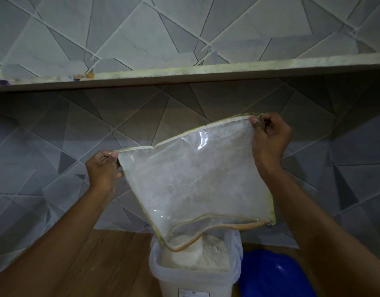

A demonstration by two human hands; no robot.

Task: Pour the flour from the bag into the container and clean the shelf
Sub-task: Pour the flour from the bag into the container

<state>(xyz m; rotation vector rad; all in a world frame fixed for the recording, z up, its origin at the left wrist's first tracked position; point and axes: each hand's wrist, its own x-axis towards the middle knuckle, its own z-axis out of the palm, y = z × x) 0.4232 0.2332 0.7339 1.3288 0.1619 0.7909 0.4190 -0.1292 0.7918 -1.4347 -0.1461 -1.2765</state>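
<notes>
Tiled wall point(56, 129) behind. Left hand point(103, 168) at nine o'clock and right hand point(268, 136) at one pinch the upturned bag point(195, 181); flour point(195, 258) heaps the container point(197, 281); shelf point(206, 71) looks uncleaned.

Clear bag point(195, 179) upturned, mouth over translucent container point(168, 281), flour point(195, 257) heaped inside, dusty shelf point(206, 70) above

— Kitchen, seen from above: how many hands over the single worktop point(109, 254)?
— Two: one left hand point(103, 170), one right hand point(270, 138).
— And the things?
— One clear plastic bag point(195, 179), one translucent container point(174, 277) with one heap of flour point(195, 256), one blue plastic item point(274, 275), one shelf point(227, 69) on the wall.
</notes>
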